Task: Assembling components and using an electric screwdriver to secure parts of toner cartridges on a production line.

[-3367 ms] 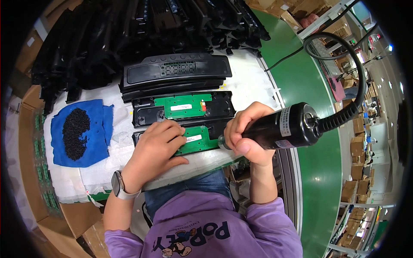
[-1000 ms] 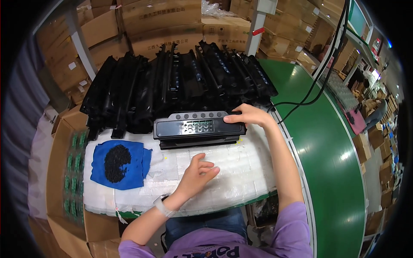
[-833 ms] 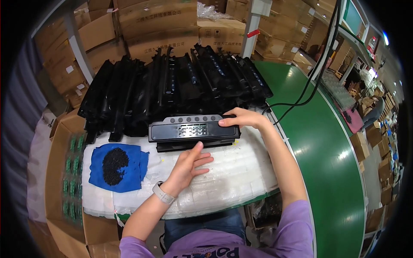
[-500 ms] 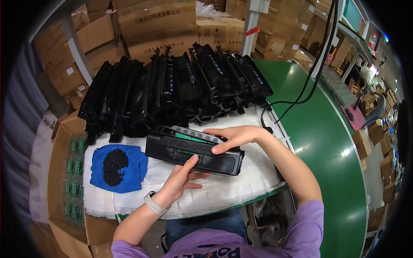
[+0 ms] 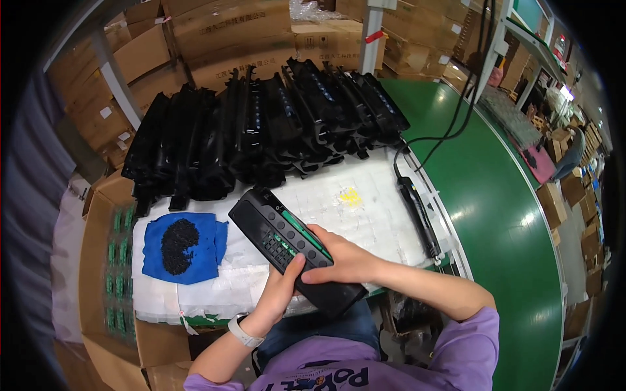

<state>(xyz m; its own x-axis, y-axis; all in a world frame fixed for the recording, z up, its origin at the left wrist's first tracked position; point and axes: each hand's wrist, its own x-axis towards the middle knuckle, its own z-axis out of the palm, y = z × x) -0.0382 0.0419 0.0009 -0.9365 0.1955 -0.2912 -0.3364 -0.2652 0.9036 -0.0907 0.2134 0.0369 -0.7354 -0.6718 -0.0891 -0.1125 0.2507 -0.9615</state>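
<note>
Both hands grip a long black plastic housing (image 5: 253, 220), tilted from far left to near right above the worktable. A green circuit board (image 5: 298, 226) shows inside its lengthwise opening. A row of round buttons runs along the housing, beside small green parts and a grid of slots. My left hand (image 5: 280, 287) holds the near edge, thumb on the face by the slots. My right hand (image 5: 339, 257) wraps the far edge, thumb pressed on the lower face; its other fingers are partly hidden. To the left, a pile of small black pieces (image 5: 176, 247) lies on a blue cloth (image 5: 212, 260).
Many similar black housings (image 5: 261, 130) lie stacked across the back. A corded electric screwdriver (image 5: 418, 215) rests at the table's right edge, beside a green surface (image 5: 502, 208). At left, an open cardboard box (image 5: 91, 280) holds green boards (image 5: 119, 287). Cardboard cartons (image 5: 228, 39) stand behind.
My hands have drawn the housing nearer and turned it steeper, its right end swinging toward me. The screwdriver and a yellow mark on the table have come into sight.
</note>
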